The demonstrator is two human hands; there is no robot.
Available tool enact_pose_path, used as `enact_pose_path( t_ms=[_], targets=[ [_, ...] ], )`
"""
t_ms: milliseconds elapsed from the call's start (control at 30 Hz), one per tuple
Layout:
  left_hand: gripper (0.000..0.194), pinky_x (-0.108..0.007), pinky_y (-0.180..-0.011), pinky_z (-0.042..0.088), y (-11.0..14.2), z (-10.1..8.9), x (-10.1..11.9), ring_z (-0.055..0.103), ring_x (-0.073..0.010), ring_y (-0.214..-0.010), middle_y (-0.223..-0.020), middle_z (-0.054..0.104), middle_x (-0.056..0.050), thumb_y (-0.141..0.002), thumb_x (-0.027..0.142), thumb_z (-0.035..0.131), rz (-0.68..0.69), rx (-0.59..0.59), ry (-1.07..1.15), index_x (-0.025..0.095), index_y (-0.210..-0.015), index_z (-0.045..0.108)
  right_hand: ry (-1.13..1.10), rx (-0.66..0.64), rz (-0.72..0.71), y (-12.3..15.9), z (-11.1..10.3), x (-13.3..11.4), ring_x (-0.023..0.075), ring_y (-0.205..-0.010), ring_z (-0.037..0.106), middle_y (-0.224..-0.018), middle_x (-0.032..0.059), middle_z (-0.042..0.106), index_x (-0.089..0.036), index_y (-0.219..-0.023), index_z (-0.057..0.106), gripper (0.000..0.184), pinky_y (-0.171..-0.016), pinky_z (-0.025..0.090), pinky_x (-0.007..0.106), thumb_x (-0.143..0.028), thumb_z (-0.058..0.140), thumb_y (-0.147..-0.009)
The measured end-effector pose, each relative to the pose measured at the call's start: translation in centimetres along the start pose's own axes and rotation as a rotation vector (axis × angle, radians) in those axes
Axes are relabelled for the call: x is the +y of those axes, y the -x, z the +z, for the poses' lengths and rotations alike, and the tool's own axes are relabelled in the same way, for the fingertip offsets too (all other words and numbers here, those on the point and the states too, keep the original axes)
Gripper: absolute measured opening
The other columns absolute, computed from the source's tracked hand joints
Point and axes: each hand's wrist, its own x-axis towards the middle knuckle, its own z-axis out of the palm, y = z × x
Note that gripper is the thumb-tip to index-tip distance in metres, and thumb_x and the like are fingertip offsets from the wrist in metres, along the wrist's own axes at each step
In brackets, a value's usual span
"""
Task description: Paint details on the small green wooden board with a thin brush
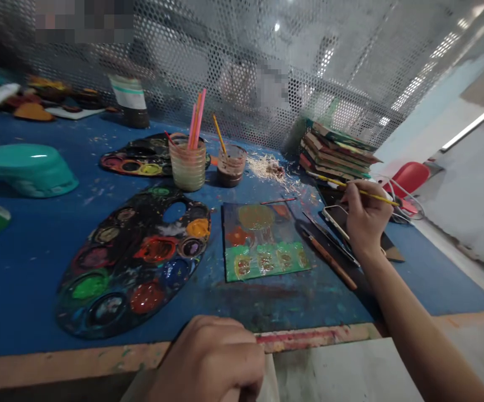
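1. The right hand (365, 218) pinches a yellow paintbrush (330, 180) between thumb and fingers, closed on its handle. The brush lies nearly level, one end pointing toward the stack of painted boards (338, 153).
2. Below that hand are a phone (337, 216) and a slim dark tool (330, 237); whether the hand touches the phone cannot be told.
3. The left hand (219, 357) is curled at the near edge of the blue table (15, 301), its fingers bent under. Whether it holds anything cannot be told.
4. The small painting (267, 237) lies flat on the table, between the large palette (128, 234) and a wooden-handled tool (333, 262). It has a green band with pale shapes along its near side and reddish patches above.
5. A thin red brush (278, 201) lies at the painting's far edge.
6. Beyond, a ribbed jar (188, 167) holds pink and orange sticks and stands in front of a second palette (135, 153). Just beside it, a smaller jar (231, 170) of brownish liquid holds a yellow-orange handle.
7. Pale shavings (267, 167) are scattered between the smaller jar and the boards.
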Motion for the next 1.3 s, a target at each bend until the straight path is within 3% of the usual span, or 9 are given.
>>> enact_pose_path(
  t_ms=[200,367,600,800,900,967,1033,1200,1300],
  targets=[
    [0.019,-0.024,-0.054,0.032,0.2,-0.5,1.4,0.047,-0.0091,-0.051,-0.049,0.049,0.004,-0.068,0.005,0.034,-0.189,-0.038,0.048,0.018,-0.054,0.039,0.054,-0.023,0.079,-0.2,-0.2,1.7,0.0150,-0.064,0.061,-0.086,0.0066,0.070,-0.018,-0.092,0.069,0.031,-0.061,0.051,0.030,-0.046,0.061,-0.082],
    [0.012,-0.026,-0.053,0.024,-0.1,-0.3,1.2,0.041,-0.0097,-0.048,-0.047,0.043,0.003,-0.061,0.009,0.036,-0.240,-0.065,0.112,0.017,-0.052,0.038,0.098,-0.065,0.083,0.1,-0.3,3.0,0.0153,-0.065,0.063,-0.091,0.0090,0.071,-0.017,-0.099,0.068,0.036,-0.064,0.051,0.030,-0.047,0.054,-0.085],
    [0.010,-0.027,-0.056,0.026,-0.5,-0.2,1.0,0.043,-0.0124,-0.051,-0.048,0.044,0.002,-0.058,0.011,0.038,-0.275,-0.116,0.089,0.018,-0.051,0.041,0.244,-0.154,-0.009,1.2,-0.6,3.2,0.0207,-0.085,0.068,-0.100,0.0135,0.073,-0.015,-0.102,0.069,0.041,-0.081,0.052,0.035,-0.046,0.048,-0.087],
    [0.011,-0.025,-0.057,0.033,-0.4,-0.3,1.0,0.046,-0.0129,-0.053,-0.050,0.048,0.002,-0.058,0.011,0.039,-0.292,-0.019,0.174,0.019,-0.052,0.045,0.260,-0.210,-0.121,1.6,-1.2,3.6,0.0260,-0.099,0.066,-0.101,0.0144,0.072,-0.017,-0.098,0.069,0.037,-0.091,0.050,0.041,-0.044,0.046,-0.088],
    [0.016,-0.025,-0.067,0.044,-0.3,-0.5,1.0,0.059,-0.0156,-0.067,-0.065,0.063,-0.002,-0.068,0.013,0.038,-0.303,0.124,0.258,0.019,-0.062,0.052,0.230,-0.139,-0.098,1.8,-0.5,2.4,0.0256,-0.093,0.067,-0.101,0.0165,0.071,-0.015,-0.100,0.067,0.040,-0.087,0.051,0.042,-0.045,0.043,-0.089],
    [0.021,-0.028,-0.086,0.048,-0.4,-0.5,1.0,0.066,-0.0186,-0.093,-0.092,0.072,-0.007,-0.079,0.017,0.037,-0.293,0.203,0.302,0.017,-0.082,0.058,0.173,-0.070,-0.057,2.2,0.4,1.0,0.0223,-0.082,0.068,-0.105,0.0176,0.069,-0.013,-0.109,0.064,0.044,-0.080,0.053,0.040,-0.044,0.038,-0.093],
    [0.025,-0.032,-0.102,0.044,-0.4,-0.4,1.2,0.061,-0.0203,-0.116,-0.117,0.069,-0.011,-0.085,0.023,0.040,-0.276,0.241,0.325,0.017,-0.102,0.057,0.104,-0.062,-0.053,2.8,1.5,-0.4,0.0196,-0.076,0.069,-0.109,0.0169,0.069,-0.013,-0.117,0.060,0.044,-0.078,0.054,0.038,-0.042,0.036,-0.095],
    [0.036,-0.034,-0.108,0.041,-0.1,-0.1,1.7,0.056,-0.0218,-0.126,-0.130,0.063,-0.010,-0.087,0.026,0.049,-0.256,0.239,0.253,0.019,-0.121,0.056,0.184,-0.383,-0.342,4.1,2.5,-2.0,0.0260,-0.114,0.063,-0.124,0.0158,0.065,-0.018,-0.119,0.062,0.038,-0.099,0.048,0.042,-0.038,0.042,-0.094],
    [0.034,-0.037,-0.111,0.038,0.4,-0.1,1.9,0.054,-0.0226,-0.128,-0.130,0.064,-0.009,-0.084,0.023,0.053,-0.211,0.175,0.168,0.020,-0.116,0.064,0.235,-0.434,-0.378,4.3,2.2,-1.7,0.0268,-0.113,0.063,-0.125,0.0154,0.065,-0.019,-0.119,0.063,0.037,-0.098,0.049,0.043,-0.038,0.042,-0.094]
  ],
)
